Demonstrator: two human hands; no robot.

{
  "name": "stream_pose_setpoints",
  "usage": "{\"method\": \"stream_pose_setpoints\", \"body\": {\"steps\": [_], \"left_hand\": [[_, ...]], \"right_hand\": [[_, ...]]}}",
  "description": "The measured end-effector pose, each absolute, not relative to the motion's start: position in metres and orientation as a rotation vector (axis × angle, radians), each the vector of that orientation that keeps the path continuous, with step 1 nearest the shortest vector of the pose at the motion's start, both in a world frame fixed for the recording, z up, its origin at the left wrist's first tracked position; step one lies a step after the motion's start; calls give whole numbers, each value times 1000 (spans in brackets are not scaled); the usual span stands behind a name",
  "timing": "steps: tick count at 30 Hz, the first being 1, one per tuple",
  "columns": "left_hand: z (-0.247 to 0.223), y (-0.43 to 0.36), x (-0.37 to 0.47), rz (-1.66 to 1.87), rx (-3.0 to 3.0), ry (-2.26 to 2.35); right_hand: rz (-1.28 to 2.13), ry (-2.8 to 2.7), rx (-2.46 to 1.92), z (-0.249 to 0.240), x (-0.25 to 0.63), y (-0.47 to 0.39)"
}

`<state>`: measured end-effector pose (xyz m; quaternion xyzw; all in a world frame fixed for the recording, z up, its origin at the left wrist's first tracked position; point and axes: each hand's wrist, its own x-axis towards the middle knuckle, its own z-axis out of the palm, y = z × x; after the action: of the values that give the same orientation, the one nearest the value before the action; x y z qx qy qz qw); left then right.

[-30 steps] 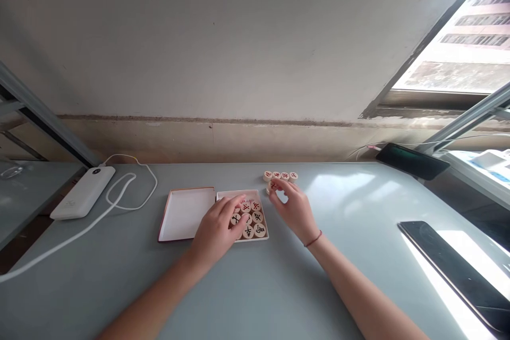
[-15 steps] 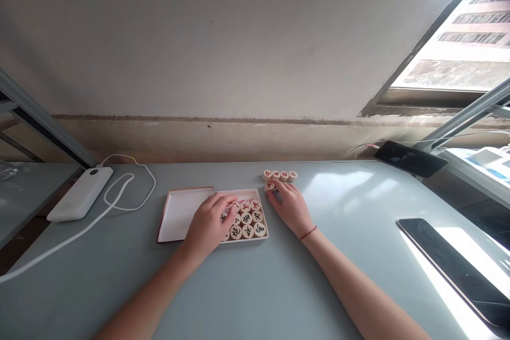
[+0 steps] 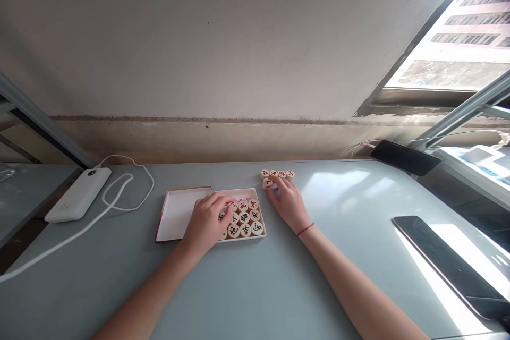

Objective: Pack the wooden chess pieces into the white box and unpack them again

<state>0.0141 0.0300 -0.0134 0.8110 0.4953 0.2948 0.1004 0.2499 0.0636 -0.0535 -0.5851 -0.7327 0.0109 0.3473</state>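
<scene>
My left hand (image 3: 209, 218) reaches over the shallow white box (image 3: 263, 235), its fingers curled and thumb and forefinger closed around a xiangqi piece at the upper left of the rows, mostly hidden by the hand. Round pale pieces with red or black characters fill the box, among them a black-marked piece (image 3: 245, 229). To the right of the box, my right hand (image 3: 290, 202) rests on the desk, thumb and forefinger apart beside a red-marked xiangqi piece (image 3: 267, 183). Just behind it, several red-marked pieces (image 3: 282, 174) stand in a row.
The box's lid (image 3: 175, 215) lies inside up, left of the box. A white power bank (image 3: 78, 195) with a looping white cable (image 3: 115, 202) is at the left. One phone (image 3: 446, 265) lies at the right; another dark phone (image 3: 405, 158) leans near the window.
My right fingers have drawn slightly back, so more of the front red-marked piece shows. My left hand stays at the box. The whole view has shifted a little.
</scene>
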Motion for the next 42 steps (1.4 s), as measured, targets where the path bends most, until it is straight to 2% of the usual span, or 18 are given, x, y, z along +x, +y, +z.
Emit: {"method": "stream_pose_setpoints", "body": {"steps": [3, 8, 20, 26, 29, 32, 35, 38, 42], "left_hand": [[-15, 33, 14, 814, 2470, 1553], [-12, 35, 19, 630, 2554, 1619], [-14, 33, 24, 672, 2472, 1559], [-13, 33, 23, 742, 2442, 1484], [-7, 30, 23, 944, 2369, 1405], [1, 24, 25, 1126, 2189, 1276], [3, 20, 28, 1151, 2063, 1222], [-3, 21, 28, 1213, 1964, 1215], [-14, 28, 25, 1264, 1781, 1234]], "right_hand": [[57, -1878, -1474, -42, 241, 55], [414, -2007, -1464, -31, 219, 40], [498, -1976, -1474, -34, 213, 38], [414, -1902, -1398, -28, 215, 37], [354, -1972, -1221, -21, 213, 32], [387, -2048, -1128, -14, 206, 24], [469, -2025, -1113, -9, 204, 20], [556, -1873, -1181, -7, 215, 27], [605, -1549, -1512, -15, 248, 47]]}}
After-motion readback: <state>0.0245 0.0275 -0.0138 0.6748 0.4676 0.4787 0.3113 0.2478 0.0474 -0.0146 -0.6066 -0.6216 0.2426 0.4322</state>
